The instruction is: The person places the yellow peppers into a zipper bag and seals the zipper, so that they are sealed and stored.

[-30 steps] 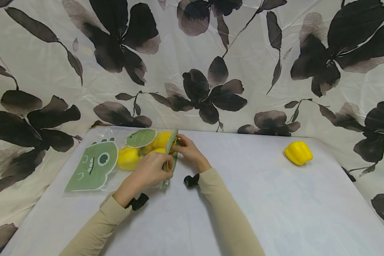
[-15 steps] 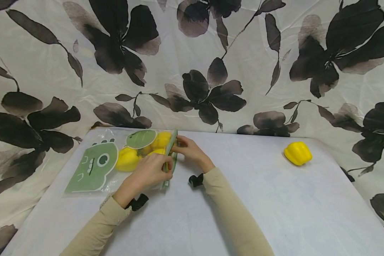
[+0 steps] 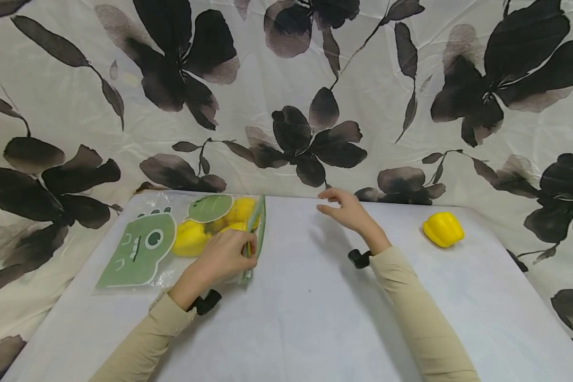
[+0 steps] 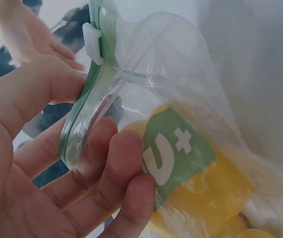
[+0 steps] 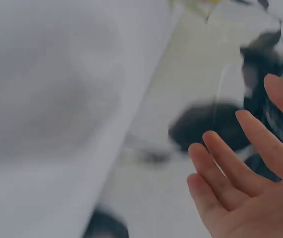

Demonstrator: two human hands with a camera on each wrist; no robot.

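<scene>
A clear zip bag (image 3: 145,249) with green cartoon prints lies on the left of the table. Several yellow bell peppers (image 3: 191,237) show through its plastic. My left hand (image 3: 226,253) grips the bag's mouth. In the left wrist view, the thumb and fingers pinch the green zip edge (image 4: 84,96), where a white slider (image 4: 92,43) sits. My right hand (image 3: 346,211) is in the air right of the bag, its fingers relaxed and holding nothing. A single yellow bell pepper (image 3: 443,229) lies farther right on the table.
A white cloth covers the table (image 3: 291,329). Behind it hangs a white curtain (image 3: 248,95) with dark flowers, right at the table's back edge. Black camera mounts (image 3: 359,259) are strapped at both wrists.
My right hand has left the bag's mouth and moved right, with nothing in it. My left hand keeps its grip on the bag, which has barely moved.
</scene>
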